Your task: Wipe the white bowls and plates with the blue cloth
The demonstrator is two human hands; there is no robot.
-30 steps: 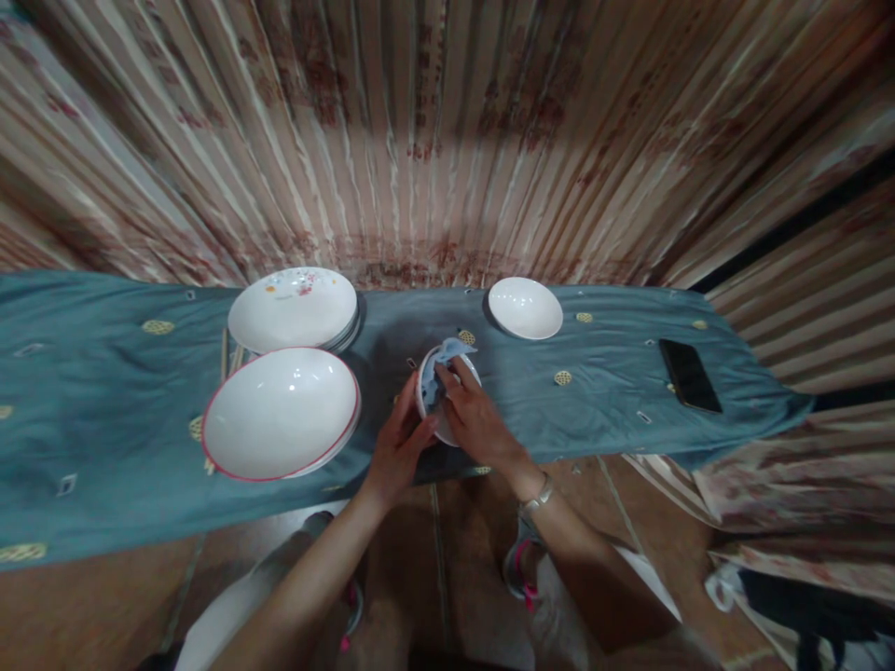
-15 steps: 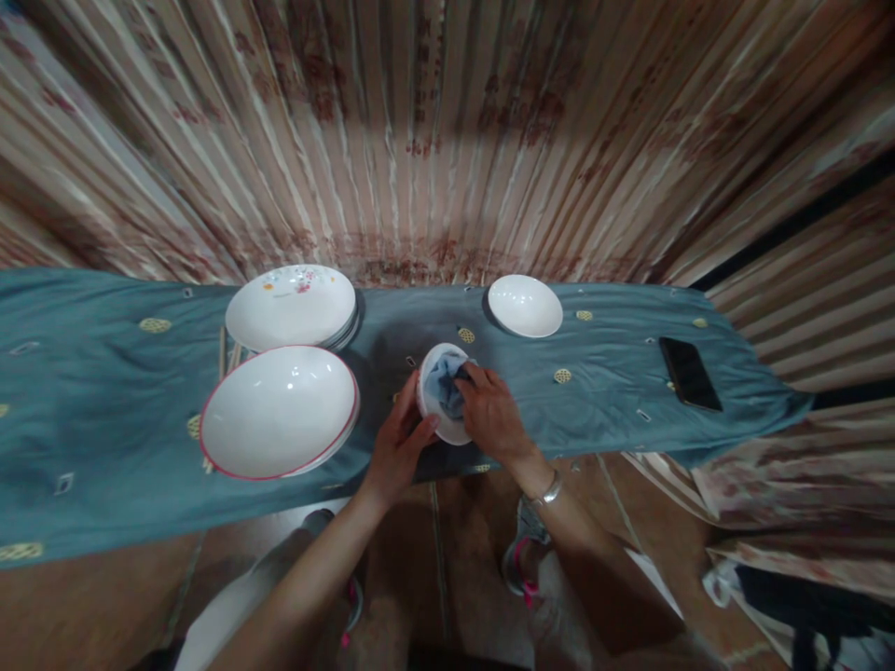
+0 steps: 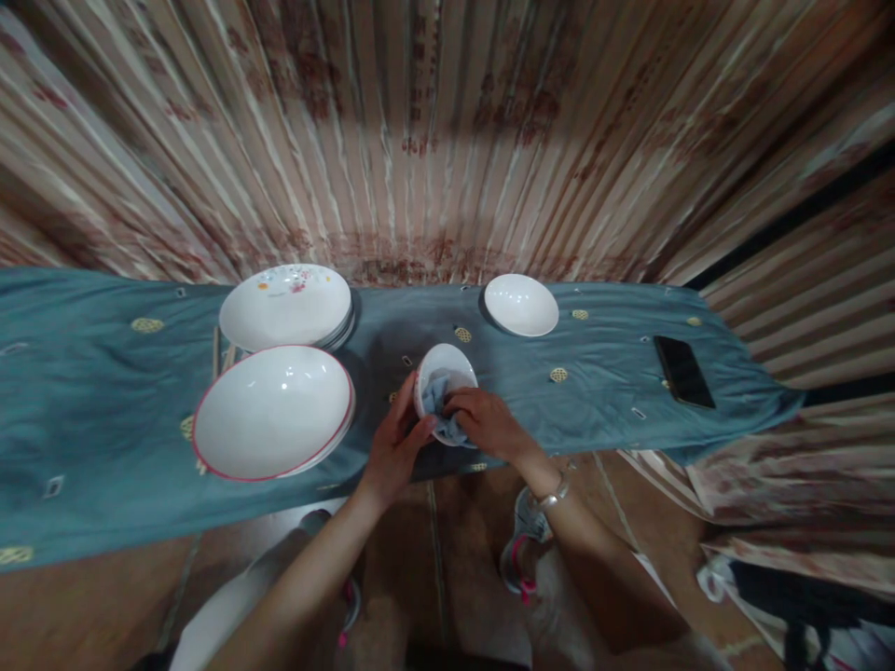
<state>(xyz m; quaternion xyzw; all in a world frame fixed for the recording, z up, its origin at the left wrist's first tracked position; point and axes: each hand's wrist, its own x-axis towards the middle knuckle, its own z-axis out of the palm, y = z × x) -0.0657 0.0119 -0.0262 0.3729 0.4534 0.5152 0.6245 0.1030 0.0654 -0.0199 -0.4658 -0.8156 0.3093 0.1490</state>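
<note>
A small white bowl (image 3: 453, 359) is tilted in front of me at the middle of the table. Its left side is gripped by my left hand (image 3: 395, 443), thumb over the rim and fingers around the outside. Inside the bowl lies a bunched blue cloth (image 3: 437, 396). My right hand (image 3: 489, 421) is closed on that cloth and presses it against the near inner wall. Part of the cloth is hidden under the right fingers.
Left of the hands stand red-rimmed bowls (image 3: 272, 415), stacked, with a stack of flower-patterned plates (image 3: 286, 312) behind and chopsticks (image 3: 216, 352) beside them. A white bowl (image 3: 521, 306) sits at the back; a phone (image 3: 683, 372) lies right on the teal tablecloth (image 3: 601, 410). A curtain (image 3: 419, 140) hangs behind.
My right hand has shifted down with the cloth, from the bowl's middle to its near side, baring the far inner wall. My left hand still grips the bowl. The view has shifted slightly.
</note>
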